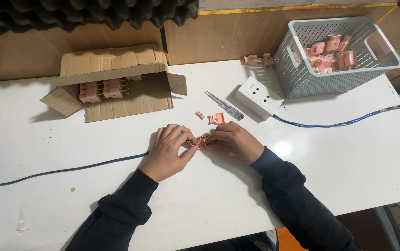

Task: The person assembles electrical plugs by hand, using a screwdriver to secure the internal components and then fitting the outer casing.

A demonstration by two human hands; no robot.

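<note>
**Both hands closed on a pink plug at mid-table**

From my remote seat I watched the left hand (166, 149) and the right hand (234, 142) meet at the middle of the white table (330, 172), fingertips pinched from either side on one small pink plug part (201, 142) with a glint of brass in it. Neither hand was open: the left curled its fingers and thumb onto the part's left end, the right pressed in from the other end, knuckles up. A blue cable (70, 168) ran in from the table's left edge to the left hand and seemed to end at the part, though the fingers hid the join. I judged the step to be the fitting of the cable into the plug body, mid-assembly; the next move appeared to call for a steady grip by one hand while the other freed itself for a loose piece or the tool.

Just beyond the hands lay a pink plug cover (216, 118) and a smaller pink piece (200, 115), both untouched. Near them rested a screwdriver (225, 106) with a clear handle, and beside that a white socket block (259, 97) on its own blue lead. Farther back, an open cardboard box (116, 83) held rows of pink plugs at left, and a pale blue mesh basket (302, 74) held more at right, with two pink plugs (258, 59) beside it.
</note>
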